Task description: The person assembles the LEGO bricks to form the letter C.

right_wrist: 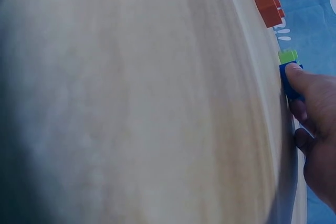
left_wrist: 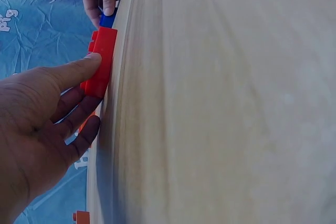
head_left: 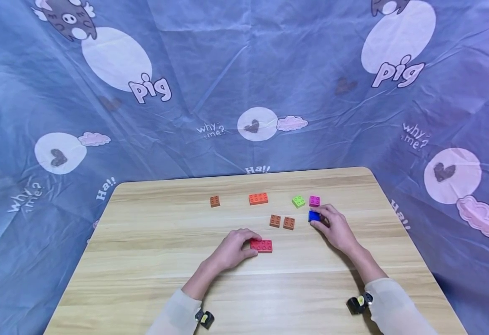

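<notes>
My left hand (head_left: 232,250) pinches a red building brick (head_left: 264,246) by its left end, thumb on the near side and fingers on the far side. The left wrist view shows the thumb flat against the long side of the red brick (left_wrist: 106,59). Farther right, my right hand (head_left: 337,229) grips a small blue brick (head_left: 313,216) between thumb and fingers. In the right wrist view the thumb lies over the near face of the blue brick (right_wrist: 288,80). Just behind the blue brick sit a magenta brick (head_left: 314,200) and a lime green brick (head_left: 298,201).
Two brown bricks, one at left (head_left: 275,221) and one at right (head_left: 289,223), lie between the hands. Toward the back are an orange brick (head_left: 258,198) and another brown brick (head_left: 214,201). The wooden table (head_left: 152,232) meets a blue printed cloth (head_left: 211,153) behind.
</notes>
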The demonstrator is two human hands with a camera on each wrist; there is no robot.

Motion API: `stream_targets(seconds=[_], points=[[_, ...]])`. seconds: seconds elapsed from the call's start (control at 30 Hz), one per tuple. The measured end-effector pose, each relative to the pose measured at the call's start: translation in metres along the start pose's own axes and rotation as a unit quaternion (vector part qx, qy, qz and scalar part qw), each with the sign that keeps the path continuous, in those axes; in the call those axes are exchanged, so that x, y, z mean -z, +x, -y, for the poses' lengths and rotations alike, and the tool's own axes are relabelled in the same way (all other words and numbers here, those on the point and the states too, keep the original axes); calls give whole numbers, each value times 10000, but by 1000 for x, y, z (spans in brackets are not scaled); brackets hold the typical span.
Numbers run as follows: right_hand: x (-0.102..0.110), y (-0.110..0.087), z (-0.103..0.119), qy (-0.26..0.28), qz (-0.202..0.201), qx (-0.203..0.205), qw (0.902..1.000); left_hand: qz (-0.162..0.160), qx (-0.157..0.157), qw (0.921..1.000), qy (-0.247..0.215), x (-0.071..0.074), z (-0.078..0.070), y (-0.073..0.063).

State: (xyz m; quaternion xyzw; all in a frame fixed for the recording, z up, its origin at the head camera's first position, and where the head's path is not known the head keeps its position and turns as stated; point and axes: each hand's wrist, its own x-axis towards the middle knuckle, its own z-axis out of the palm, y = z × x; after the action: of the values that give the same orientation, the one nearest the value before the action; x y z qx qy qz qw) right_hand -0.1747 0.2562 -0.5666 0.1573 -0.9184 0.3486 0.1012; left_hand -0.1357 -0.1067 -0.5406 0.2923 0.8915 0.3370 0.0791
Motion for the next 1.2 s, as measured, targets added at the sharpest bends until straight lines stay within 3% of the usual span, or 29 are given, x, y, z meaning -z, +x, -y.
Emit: stream_targets(seconds=[0.5,0.87,1.2], points=[[0,-6,13,255,154,117,9995,-80,117,9995,-268,0,3,0],[6,-17,55,540,177,624,9964,-131,175,9987,-453,-4,7,2],[-8,-28,88,900,720,904,9892,-156,299,9980,-534,-5,6,1]])
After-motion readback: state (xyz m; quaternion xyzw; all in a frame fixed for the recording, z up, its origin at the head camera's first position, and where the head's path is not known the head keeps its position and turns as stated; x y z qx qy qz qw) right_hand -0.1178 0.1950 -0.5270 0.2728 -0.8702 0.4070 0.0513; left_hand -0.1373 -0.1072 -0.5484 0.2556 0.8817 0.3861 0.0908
